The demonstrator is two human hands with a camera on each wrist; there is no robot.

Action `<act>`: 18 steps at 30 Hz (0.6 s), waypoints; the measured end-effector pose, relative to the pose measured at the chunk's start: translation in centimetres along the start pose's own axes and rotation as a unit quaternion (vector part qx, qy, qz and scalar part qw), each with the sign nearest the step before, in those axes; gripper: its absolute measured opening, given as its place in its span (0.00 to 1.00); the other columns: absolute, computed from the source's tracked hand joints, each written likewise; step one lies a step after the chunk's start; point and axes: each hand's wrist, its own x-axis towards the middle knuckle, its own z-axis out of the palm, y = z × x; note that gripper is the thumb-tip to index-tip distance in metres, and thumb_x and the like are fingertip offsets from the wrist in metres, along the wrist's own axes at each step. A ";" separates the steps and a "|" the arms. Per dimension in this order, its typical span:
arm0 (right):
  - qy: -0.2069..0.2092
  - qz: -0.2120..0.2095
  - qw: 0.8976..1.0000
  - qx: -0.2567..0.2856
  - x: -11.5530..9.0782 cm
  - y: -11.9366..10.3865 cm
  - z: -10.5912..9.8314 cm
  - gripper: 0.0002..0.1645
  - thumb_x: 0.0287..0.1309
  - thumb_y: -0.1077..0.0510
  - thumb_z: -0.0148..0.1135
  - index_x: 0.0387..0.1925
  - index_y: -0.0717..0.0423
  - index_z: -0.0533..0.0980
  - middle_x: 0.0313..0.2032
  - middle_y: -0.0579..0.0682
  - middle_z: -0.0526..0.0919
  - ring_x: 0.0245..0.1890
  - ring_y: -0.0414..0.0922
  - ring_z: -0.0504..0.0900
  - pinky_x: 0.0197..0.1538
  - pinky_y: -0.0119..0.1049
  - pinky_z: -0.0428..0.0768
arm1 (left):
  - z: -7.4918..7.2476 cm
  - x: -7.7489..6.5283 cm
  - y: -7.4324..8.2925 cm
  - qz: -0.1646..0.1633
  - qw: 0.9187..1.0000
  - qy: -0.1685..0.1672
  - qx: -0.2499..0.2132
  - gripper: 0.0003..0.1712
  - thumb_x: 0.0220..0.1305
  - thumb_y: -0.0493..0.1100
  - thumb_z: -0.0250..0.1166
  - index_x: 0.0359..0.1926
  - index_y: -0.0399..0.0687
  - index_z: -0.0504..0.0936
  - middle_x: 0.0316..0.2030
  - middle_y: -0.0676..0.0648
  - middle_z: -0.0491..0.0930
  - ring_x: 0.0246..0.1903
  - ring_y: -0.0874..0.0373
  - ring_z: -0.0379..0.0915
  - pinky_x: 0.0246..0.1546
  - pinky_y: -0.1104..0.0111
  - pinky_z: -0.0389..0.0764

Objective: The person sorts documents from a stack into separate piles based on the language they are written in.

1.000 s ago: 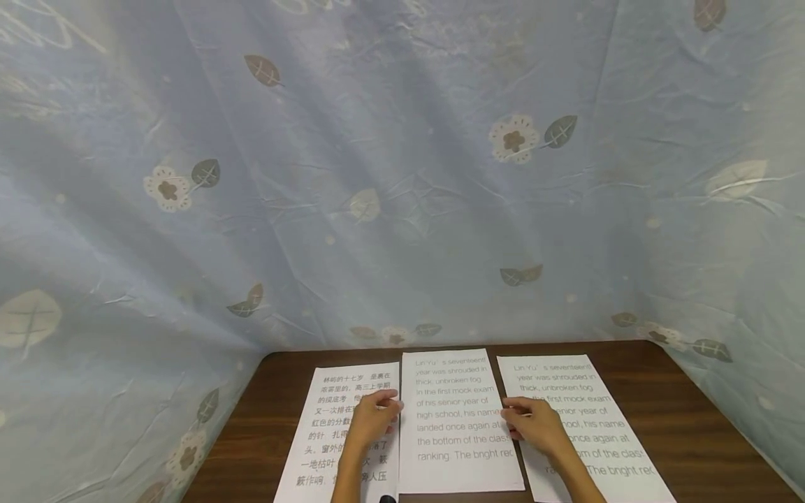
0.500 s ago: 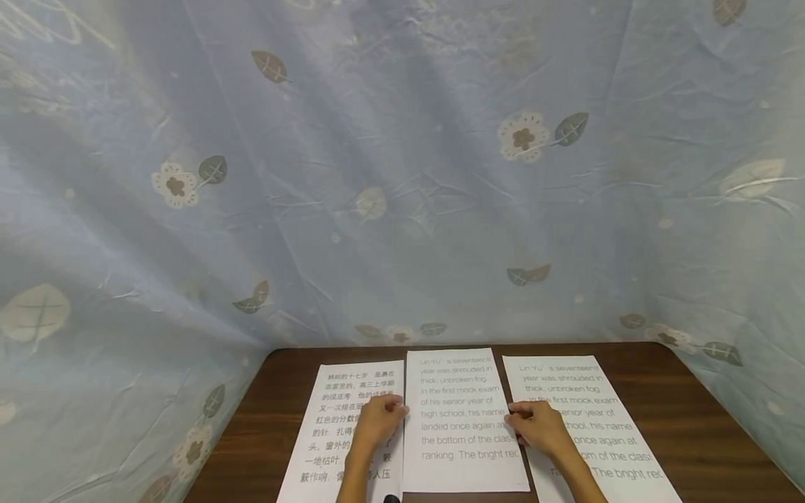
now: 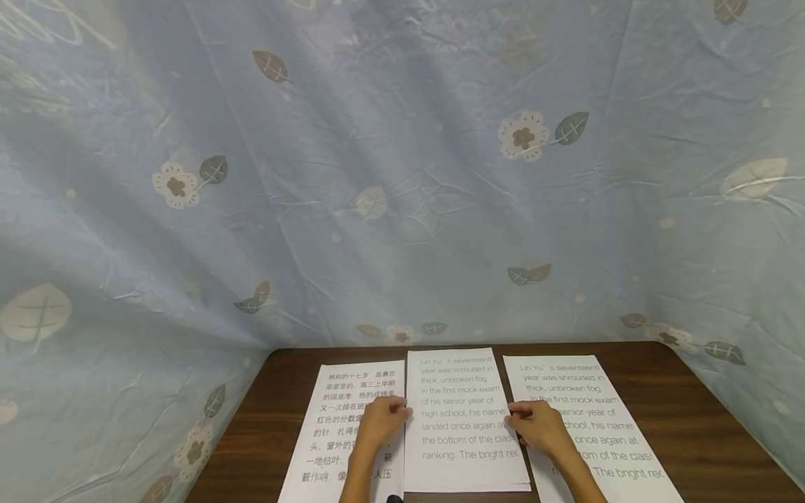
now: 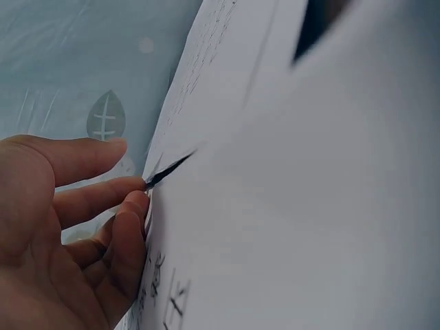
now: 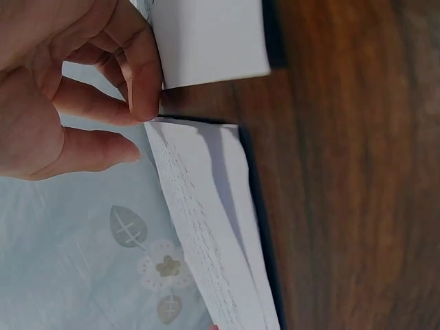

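Observation:
Three white stacks of printed paper lie side by side: a left stack (image 3: 314,447) with Chinese text, a middle stack (image 3: 465,475) and a right stack (image 3: 619,447) with English text. My left hand (image 3: 379,427) lies over the left stack, its fingertips at the middle stack's left edge. In the left wrist view, its thumb (image 4: 89,157) stands apart from the fingers, which touch the paper edge. My right hand (image 3: 537,426) reaches over the right stack, fingertips at the middle stack's right edge. In the right wrist view its thumb (image 5: 96,151) is likewise apart from the fingers.
The papers lie on a dark brown wooden table (image 3: 698,419). A pale blue patterned cloth (image 3: 428,230) hangs behind it and at both sides. The tip of a small black object (image 3: 394,499) shows at the bottom edge, near my left forearm.
The head view has shifted slightly. My left hand's lower fingers, spread a second ago, are now drawn in, and the hand sits slightly lower. The right hand stays at its edge, and the papers have barely moved.

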 end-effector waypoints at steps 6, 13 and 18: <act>0.009 -0.011 1.000 -0.001 0.0 -0.6 -0.3 0.22 0.60 0.62 0.74 0.55 0.67 0.85 0.37 0.51 0.88 0.32 0.43 0.87 0.31 0.35 0.88 | -0.1 0.1 0.4 0.000 1.000 -0.006 -0.018 0.19 0.70 0.47 0.69 0.56 0.43 0.90 0.46 0.45 0.88 0.42 0.56 0.83 0.40 0.60 0.86; 0.014 -0.009 0.999 0.036 -0.2 -0.9 -0.4 0.24 0.59 0.65 0.74 0.57 0.65 0.84 0.38 0.50 0.87 0.38 0.43 0.89 0.34 0.36 0.90 | 0.1 0.0 0.8 0.019 0.997 0.001 -0.074 0.19 0.68 0.42 0.71 0.58 0.41 0.88 0.45 0.45 0.87 0.38 0.58 0.84 0.33 0.68 0.88; 0.015 -0.005 0.999 0.049 -0.4 -1.2 -0.6 0.24 0.62 0.65 0.72 0.60 0.64 0.83 0.41 0.52 0.87 0.39 0.43 0.89 0.35 0.36 0.90 | 0.4 -0.1 1.0 0.017 0.994 0.001 -0.107 0.21 0.66 0.37 0.72 0.59 0.38 0.87 0.43 0.45 0.87 0.34 0.60 0.83 0.27 0.71 0.86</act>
